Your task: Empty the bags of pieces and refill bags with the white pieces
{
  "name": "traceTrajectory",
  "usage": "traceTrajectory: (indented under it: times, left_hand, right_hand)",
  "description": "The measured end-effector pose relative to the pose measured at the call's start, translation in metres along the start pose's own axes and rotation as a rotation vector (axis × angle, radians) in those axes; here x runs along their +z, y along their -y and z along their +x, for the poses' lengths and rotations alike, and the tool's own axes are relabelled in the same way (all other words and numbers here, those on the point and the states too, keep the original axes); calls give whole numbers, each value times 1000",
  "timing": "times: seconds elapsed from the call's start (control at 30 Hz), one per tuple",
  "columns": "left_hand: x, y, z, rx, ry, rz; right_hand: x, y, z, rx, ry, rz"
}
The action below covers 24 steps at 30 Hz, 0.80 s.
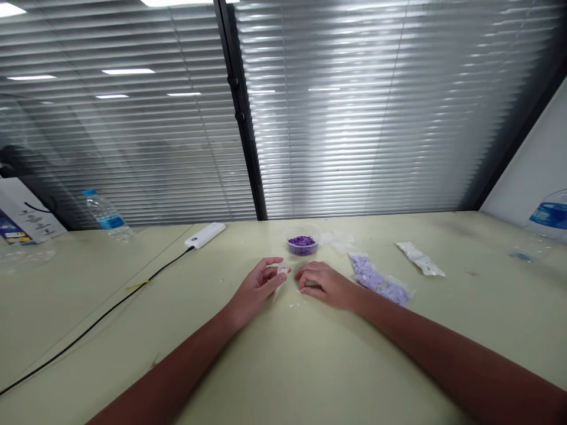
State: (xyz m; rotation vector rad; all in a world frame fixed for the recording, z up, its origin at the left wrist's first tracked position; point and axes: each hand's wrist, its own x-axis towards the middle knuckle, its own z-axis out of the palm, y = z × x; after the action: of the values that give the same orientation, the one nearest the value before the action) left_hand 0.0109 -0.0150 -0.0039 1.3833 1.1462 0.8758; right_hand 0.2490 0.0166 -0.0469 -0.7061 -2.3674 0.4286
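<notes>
My left hand [256, 290] pinches a small white piece of thin plastic [280, 274] between its fingertips, and a pale strip hangs below it. My right hand [325, 285] rests on the table with curled fingers, facing the left hand, and I cannot tell whether they hold anything. A clear plastic tub of purple pieces [302, 241] stands just beyond both hands. To the right of my right hand lies a clear bag of lilac pieces [378, 278]. Tiny white scraps [295, 304] lie on the table below the hands.
A white packet [420, 258] and crumpled clear film [339, 241] lie on the pale green table [274, 360]. At the left are a white power bank [205, 235], its black cable [110, 310] and a water bottle [107, 215]. Window blinds line the far edge.
</notes>
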Motion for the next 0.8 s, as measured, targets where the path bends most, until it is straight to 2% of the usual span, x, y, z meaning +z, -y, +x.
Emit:
traceTrajectory:
  times: [0.13, 0.23, 0.33, 0.4, 0.47, 0.57, 0.8]
  left_hand:
    - [0, 0, 0, 2, 12, -4]
    - [0, -1, -2, 13, 7, 42]
    - [1, -3, -5, 12, 15, 98]
    - [1, -5, -7, 7, 34, 120]
    - [2, -7, -9, 11, 59, 129]
    - [3, -9, -11, 33, 113, 124]
    - [3, -9, -14, 60, 187, 102]
  right_hand:
    - [2, 2, 1, -38, 0, -58]
    - [2, 3, 1, -14, -1, -50]
    - [-1, 9, 3, 127, -61, 91]
    - [-5, 15, 8, 265, -133, 275]
    - [-9, 24, 14, 337, -202, 437]
    - [-14, 38, 21, 284, -282, 462]
    - [-12, 46, 20, 54, -297, 186]
